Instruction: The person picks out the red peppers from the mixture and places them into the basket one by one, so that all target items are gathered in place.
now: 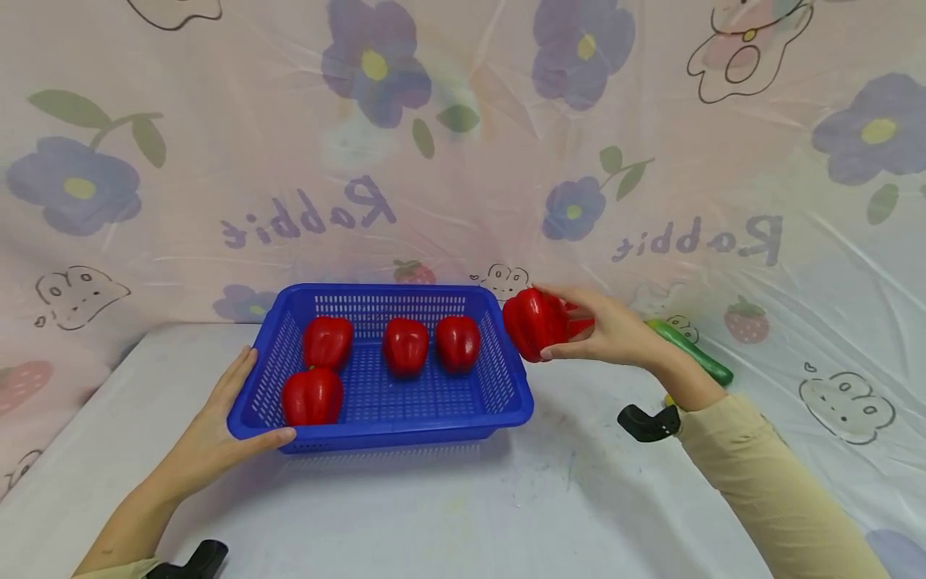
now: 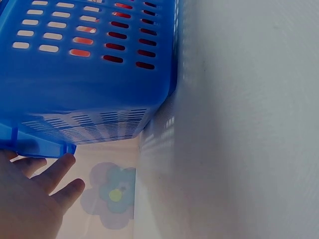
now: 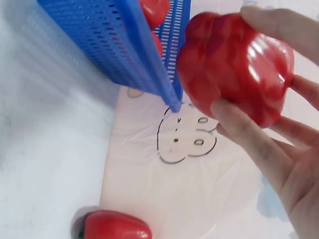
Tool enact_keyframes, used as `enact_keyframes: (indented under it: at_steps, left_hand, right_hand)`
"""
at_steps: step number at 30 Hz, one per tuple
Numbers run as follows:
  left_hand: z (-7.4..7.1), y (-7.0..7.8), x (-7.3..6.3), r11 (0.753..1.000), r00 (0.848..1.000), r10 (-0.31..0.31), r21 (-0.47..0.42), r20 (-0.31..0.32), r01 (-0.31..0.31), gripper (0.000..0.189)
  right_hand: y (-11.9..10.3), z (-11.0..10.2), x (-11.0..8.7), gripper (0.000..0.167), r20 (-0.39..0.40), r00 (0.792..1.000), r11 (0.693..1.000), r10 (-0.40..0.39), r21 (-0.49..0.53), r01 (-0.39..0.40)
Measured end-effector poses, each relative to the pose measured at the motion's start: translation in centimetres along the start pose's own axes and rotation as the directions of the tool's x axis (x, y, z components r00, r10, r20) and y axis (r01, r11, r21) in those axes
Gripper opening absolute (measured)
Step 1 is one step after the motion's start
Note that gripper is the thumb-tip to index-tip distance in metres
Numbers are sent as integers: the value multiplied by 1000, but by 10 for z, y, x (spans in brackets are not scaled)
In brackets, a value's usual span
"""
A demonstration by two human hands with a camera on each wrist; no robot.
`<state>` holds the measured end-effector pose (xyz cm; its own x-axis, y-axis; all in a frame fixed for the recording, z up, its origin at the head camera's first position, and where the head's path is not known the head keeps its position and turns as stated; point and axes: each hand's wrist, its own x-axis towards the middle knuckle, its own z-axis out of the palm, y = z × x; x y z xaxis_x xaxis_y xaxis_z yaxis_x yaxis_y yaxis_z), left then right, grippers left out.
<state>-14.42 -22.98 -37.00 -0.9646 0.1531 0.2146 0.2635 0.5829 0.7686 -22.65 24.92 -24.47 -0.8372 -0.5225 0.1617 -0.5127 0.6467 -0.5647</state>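
My right hand [image 1: 611,328] holds a red bell pepper [image 1: 531,326] just beyond the right rim of a blue plastic basket [image 1: 405,430]. In the right wrist view, thumb and fingers pinch this pepper [image 3: 234,69] from opposite sides, above the table. Inside the basket lie several more red peppers [image 1: 407,347], two toward the left and two toward the right. At the basket's left end, my left hand [image 1: 206,426] rests against the rim, its thumb along the front edge and its fingers along the left side. Those fingers look spread and fairly straight in the left wrist view.
Another red pepper [image 3: 117,226] lies on the table right of the basket, mostly behind my right hand in the head view. Farther right is a long green vegetable [image 1: 690,351], with something yellow partly hidden by the wrist. A patterned cloth [image 1: 463,161] hangs behind the white table.
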Motion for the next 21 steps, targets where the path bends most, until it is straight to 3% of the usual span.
enact_keyframes:
  at_steps: [8,21]
  left_hand:
    - [0,0,-1,1000,1000,-15,14,-3,15,110]
    - [1,2,-1,1000,1000,-14,10,-7,14,110]
  right_hand:
    - [-16,3,18,86,44,999,1000,-12,15,12]
    - [-36,13,40,84,85,988,992,-130,9,129]
